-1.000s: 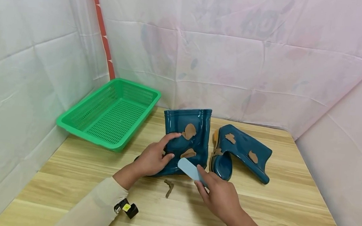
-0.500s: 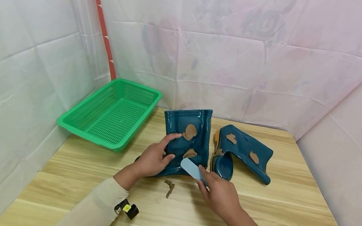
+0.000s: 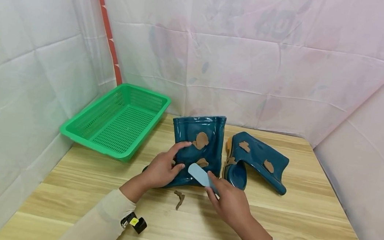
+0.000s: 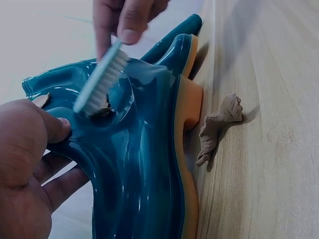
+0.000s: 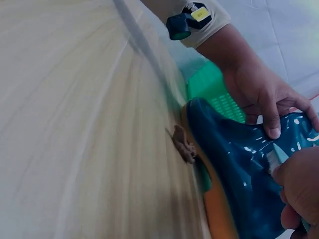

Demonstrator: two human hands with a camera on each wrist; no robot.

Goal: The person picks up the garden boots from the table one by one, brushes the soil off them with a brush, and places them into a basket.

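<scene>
A dark teal rubber boot point(image 3: 198, 124) lies on its side, brown clay-like patches point(image 3: 201, 140) stuck on its shaft. My left hand point(image 3: 160, 168) grips the boot's front edge, thumb on the near face and fingers behind, as the left wrist view shows. In my right hand point(image 3: 231, 203) is a light blue scrub brush point(image 3: 199, 174). Its white bristles point(image 4: 107, 82) press on the boot near a brown patch point(image 4: 103, 107) at the ankle, which the brush partly covers. A loose brown lump point(image 3: 179, 200) sits on the table beside the orange sole point(image 4: 187, 149).
Right of the held boot lies a second teal boot point(image 3: 262, 153) with brown patches and an orange sole. A green slotted basket point(image 3: 127, 154) stands at the back left of the wooden table point(image 3: 305, 215). White sheeting point(image 3: 231, 63) hangs behind and along both sides.
The brush in my right hand shifts slightly right, then back left and a little farther up the boot. My left hand and both boots stay nearly in place.
</scene>
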